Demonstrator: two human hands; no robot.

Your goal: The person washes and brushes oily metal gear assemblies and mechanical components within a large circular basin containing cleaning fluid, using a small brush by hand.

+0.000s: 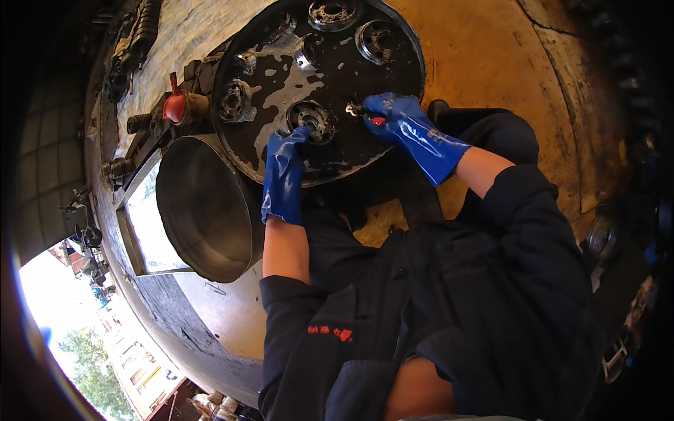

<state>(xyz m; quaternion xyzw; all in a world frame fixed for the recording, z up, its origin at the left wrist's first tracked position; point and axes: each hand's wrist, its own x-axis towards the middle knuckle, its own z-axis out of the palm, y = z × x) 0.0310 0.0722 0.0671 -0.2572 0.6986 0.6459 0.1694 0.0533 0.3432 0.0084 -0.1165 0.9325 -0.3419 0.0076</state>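
A wide round black tray with wet, dirty liquid in it lies in front of me. My left hand, in a long blue rubber glove, grips the near rim of a greasy round metal part with a hollow middle. My right hand, gloved the same way, is closed around a small tool with a red handle; a pale, ragged tip sticks out toward the metal part, apart from it. The glove hides most of this tool, and I cannot tell its exact kind.
More round metal parts stand around the far and left sides of the tray. To the left are an empty-looking deep metal drum, a red scoop or funnel and dark machine pieces. My knee is beside the tray.
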